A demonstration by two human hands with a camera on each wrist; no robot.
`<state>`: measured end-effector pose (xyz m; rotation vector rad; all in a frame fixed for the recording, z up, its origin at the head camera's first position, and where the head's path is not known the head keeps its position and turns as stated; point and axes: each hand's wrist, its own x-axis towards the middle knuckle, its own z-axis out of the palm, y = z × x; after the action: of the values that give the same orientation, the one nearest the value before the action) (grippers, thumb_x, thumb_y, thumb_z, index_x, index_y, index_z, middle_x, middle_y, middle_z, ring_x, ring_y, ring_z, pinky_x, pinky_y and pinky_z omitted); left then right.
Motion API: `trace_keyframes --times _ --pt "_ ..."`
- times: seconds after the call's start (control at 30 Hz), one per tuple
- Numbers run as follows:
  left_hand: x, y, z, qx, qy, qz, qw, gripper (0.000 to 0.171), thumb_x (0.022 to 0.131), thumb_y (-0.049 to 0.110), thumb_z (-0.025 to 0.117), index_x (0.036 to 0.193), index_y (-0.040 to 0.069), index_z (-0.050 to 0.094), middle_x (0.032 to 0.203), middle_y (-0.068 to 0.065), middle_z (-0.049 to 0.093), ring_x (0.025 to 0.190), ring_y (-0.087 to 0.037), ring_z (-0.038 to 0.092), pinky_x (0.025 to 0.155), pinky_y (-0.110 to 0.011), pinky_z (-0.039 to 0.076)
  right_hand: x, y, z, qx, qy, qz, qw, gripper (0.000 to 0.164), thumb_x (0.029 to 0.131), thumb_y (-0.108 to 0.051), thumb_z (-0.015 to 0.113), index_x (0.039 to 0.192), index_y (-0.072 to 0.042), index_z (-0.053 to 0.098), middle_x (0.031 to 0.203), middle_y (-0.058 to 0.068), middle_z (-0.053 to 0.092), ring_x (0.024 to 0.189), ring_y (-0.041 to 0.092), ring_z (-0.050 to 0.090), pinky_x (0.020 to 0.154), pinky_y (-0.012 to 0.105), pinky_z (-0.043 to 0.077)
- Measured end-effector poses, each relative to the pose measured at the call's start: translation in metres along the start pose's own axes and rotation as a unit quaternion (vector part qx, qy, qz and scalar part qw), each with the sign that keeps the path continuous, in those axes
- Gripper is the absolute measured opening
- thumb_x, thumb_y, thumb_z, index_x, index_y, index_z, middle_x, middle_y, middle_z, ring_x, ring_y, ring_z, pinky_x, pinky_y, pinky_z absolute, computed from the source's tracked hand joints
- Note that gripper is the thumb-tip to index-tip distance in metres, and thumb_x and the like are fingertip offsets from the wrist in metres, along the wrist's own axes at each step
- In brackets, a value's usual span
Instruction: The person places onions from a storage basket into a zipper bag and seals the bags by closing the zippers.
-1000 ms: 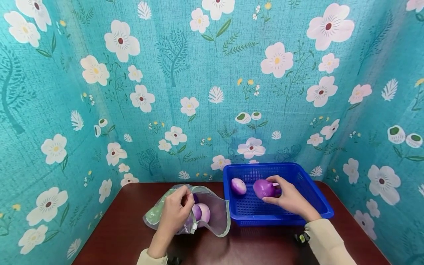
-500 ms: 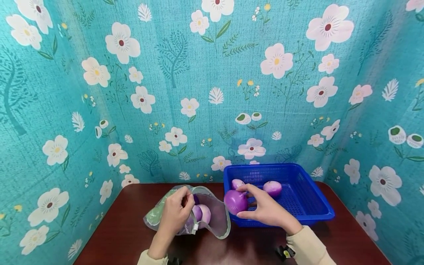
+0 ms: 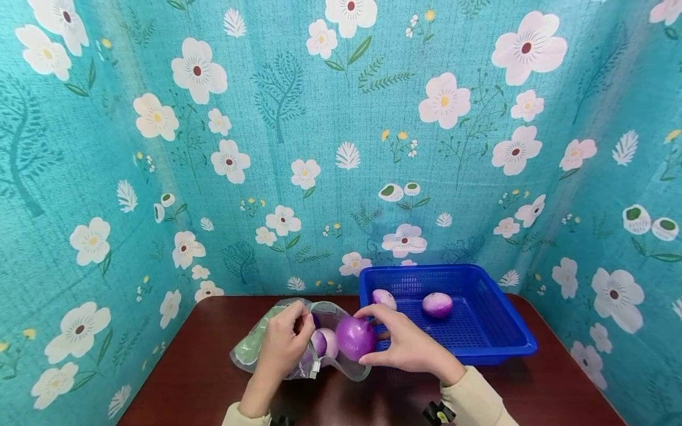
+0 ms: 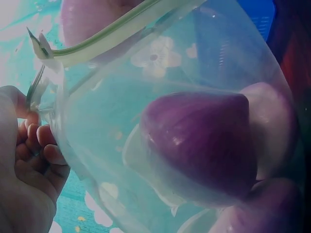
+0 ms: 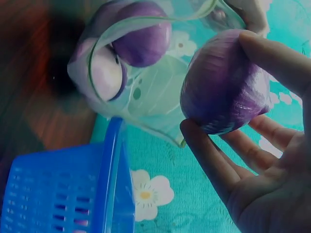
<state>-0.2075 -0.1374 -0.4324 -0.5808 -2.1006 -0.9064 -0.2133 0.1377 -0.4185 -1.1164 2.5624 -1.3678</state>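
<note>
Between thumb and fingers, my right hand [image 3: 407, 343] holds a purple onion [image 3: 356, 338] at the mouth of a clear zip bag [image 3: 348, 370]. The same onion [image 5: 223, 82] fills much of the right wrist view, apart from the bag's rim. My left hand [image 3: 285, 337] pinches the bag's edge; in the left wrist view its fingertips [image 4: 46, 136] grip the film near the zip. Several purple-and-white onions lie inside the bag, one of them a dark onion [image 4: 199, 145] seen through the plastic. The left hand hides part of the bag's contents in the head view.
A blue plastic basket [image 3: 501, 349] stands right of the bag, its near left corner close to the bag's mouth. Inside it are a pale onion [image 3: 385, 299] and another onion [image 3: 437, 305]. The dark red table [image 3: 186, 378] meets a teal flowered cloth [image 3: 341, 195] behind.
My right hand has lifted the purple onion out of the basket and carried it left to the bag's mouth. The left hand has stayed on the bag's edge.
</note>
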Motion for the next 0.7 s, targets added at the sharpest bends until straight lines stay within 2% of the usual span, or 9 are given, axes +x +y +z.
trace_keyframes --times 0.13,0.37,0.47,0.7 --pt "0.0 0.0 0.0 -0.002 0.001 0.002 1.0 0.028 0.086 0.001 0.067 0.075 0.02 0.049 0.067 0.012 0.041 0.061 0.003 0.038 0.054 -0.017 0.035 0.002 -0.003 0.006 -0.009 -0.006 -0.001 1.0 0.066 0.082 -0.038 0.087 0.137 -0.02 0.054 0.131 0.001 0.061 0.115 0.021 0.064 0.088 0.032 0.06" --pt "0.002 0.001 -0.001 -0.004 -0.001 0.001 1.0 0.028 0.087 0.002 0.068 0.076 0.019 0.05 0.067 0.012 0.04 0.061 0.002 0.038 0.053 -0.017 0.036 0.009 -0.007 0.011 -0.034 0.018 0.007 0.999 0.066 0.08 -0.037 0.088 0.135 -0.022 0.055 0.129 -0.004 0.057 0.114 0.019 0.065 0.089 0.03 0.059" --pt "0.002 0.003 -0.001 -0.007 -0.003 -0.001 1.0 0.027 0.087 0.002 0.068 0.076 0.019 0.05 0.068 0.012 0.041 0.061 0.002 0.038 0.053 -0.018 0.036 0.011 -0.007 0.014 -0.037 0.025 0.004 0.999 0.064 0.081 -0.036 0.088 0.134 -0.021 0.056 0.129 -0.003 0.055 0.114 0.02 0.065 0.09 0.03 0.059" --pt "0.001 0.004 0.0 -0.01 -0.002 -0.004 0.9999 0.027 0.087 0.001 0.067 0.076 0.019 0.05 0.067 0.013 0.041 0.061 0.003 0.039 0.053 -0.018 0.037 0.012 0.004 0.024 -0.038 0.044 0.004 0.998 0.064 0.08 -0.031 0.09 0.134 -0.018 0.059 0.129 0.001 0.052 0.116 0.022 0.062 0.091 0.038 0.06"
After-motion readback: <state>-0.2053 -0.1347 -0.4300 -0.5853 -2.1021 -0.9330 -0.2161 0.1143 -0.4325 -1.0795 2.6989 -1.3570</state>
